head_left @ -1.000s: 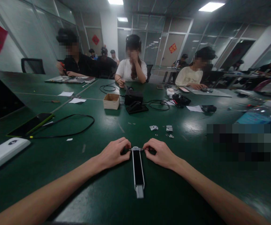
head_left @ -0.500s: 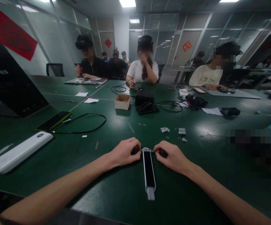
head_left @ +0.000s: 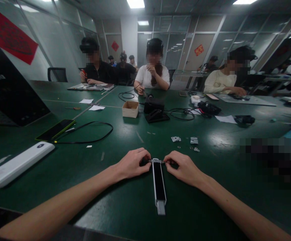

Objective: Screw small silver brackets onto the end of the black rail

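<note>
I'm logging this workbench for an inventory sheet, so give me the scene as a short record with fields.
Left hand: curled in at the left side of the far end of the slim black-and-white device
Right hand: curled in at the right side of that end
Pinched: too small to tell
Near end: pale grey tab
Surface: green table
Beyond right hand: small silvery pieces
Off to the left: long white case, green-edged phone
Farther back: open box

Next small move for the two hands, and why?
Perhaps a light inward press with the left hand and right hand together: they face each other across the far end of the slim device, each apparently pinching a small dark piece. Contact is too small to judge.
</note>
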{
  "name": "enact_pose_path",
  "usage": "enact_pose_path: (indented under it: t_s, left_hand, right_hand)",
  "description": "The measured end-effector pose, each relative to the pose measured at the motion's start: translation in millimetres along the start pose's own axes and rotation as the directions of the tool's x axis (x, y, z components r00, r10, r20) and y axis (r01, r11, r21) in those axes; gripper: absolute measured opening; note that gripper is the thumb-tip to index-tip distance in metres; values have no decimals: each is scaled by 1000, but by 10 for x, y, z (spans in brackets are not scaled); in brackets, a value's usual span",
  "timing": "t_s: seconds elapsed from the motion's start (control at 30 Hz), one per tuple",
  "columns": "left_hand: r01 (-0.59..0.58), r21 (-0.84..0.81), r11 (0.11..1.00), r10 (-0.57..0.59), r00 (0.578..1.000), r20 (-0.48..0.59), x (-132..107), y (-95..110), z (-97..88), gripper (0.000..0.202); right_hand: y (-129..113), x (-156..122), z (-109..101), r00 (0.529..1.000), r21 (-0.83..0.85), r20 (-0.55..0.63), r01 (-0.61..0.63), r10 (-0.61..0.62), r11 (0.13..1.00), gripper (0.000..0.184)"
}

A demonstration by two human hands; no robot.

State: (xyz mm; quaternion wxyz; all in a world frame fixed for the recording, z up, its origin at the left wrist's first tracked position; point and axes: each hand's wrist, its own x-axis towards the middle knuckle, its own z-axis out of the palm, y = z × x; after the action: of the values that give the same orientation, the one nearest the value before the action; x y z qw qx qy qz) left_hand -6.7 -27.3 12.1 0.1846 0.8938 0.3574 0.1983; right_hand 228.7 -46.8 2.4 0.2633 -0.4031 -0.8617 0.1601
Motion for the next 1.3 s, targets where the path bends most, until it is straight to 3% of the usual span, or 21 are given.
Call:
enact_pose_path:
  t_s: [0.93, 1.3]
  left_hand:
    - [9, 10, 1000, -8, 999, -34, 17, -44, 4, 10]
    - [5, -10, 1000, -6, 1000, -31, 12, -67, 20, 11]
  right_hand:
    - [-28, 24, -17, 998, 42, -54, -38, 40, 998, 12]
    - [-53, 14, -9, 995, 71, -100, 18, -10, 997, 10]
